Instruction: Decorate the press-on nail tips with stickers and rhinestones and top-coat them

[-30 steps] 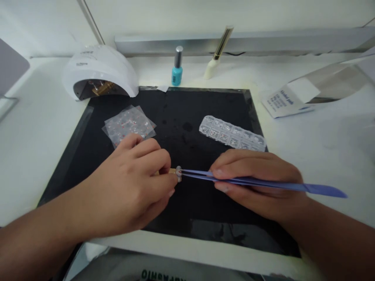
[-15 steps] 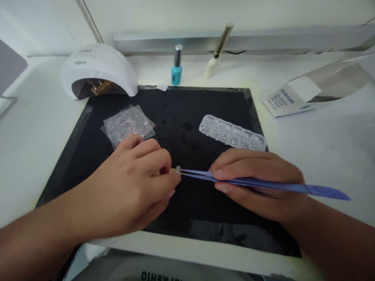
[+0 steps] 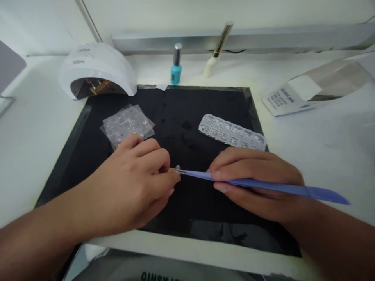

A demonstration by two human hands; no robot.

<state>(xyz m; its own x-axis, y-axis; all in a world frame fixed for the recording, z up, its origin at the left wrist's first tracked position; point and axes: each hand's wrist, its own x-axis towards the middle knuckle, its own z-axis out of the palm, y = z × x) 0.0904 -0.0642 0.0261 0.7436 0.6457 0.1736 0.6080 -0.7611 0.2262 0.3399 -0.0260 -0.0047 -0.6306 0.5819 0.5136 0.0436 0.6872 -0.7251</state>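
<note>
My left hand (image 3: 137, 179) is closed round a small light-wood holder (image 3: 172, 170), most of it hidden by the fingers. At its end sits a small shiny nail tip (image 3: 178, 168). My right hand (image 3: 258, 183) grips a pair of blue-purple tweezers (image 3: 269, 185) between thumb and fingers. The tweezers' prongs are pressed together, and their points meet the nail tip. Whether a tiny piece is between the points is too small to tell. Both hands are above a black mat (image 3: 181, 105).
Thin clear sticker sheets (image 3: 129, 123) lie beyond my left hand; a clear compartment case of tiny gems (image 3: 231, 132) lies beyond my right. Behind stand a white nail lamp (image 3: 101, 64), a turquoise polish bottle (image 3: 176, 72) and a cream bottle (image 3: 212, 65). An alcohol pads box (image 3: 283, 101) is at right.
The tweezers' prongs, a little apart before, have come together at the nail tip. The tweezers' rear end has dipped slightly. My left hand has barely moved.
</note>
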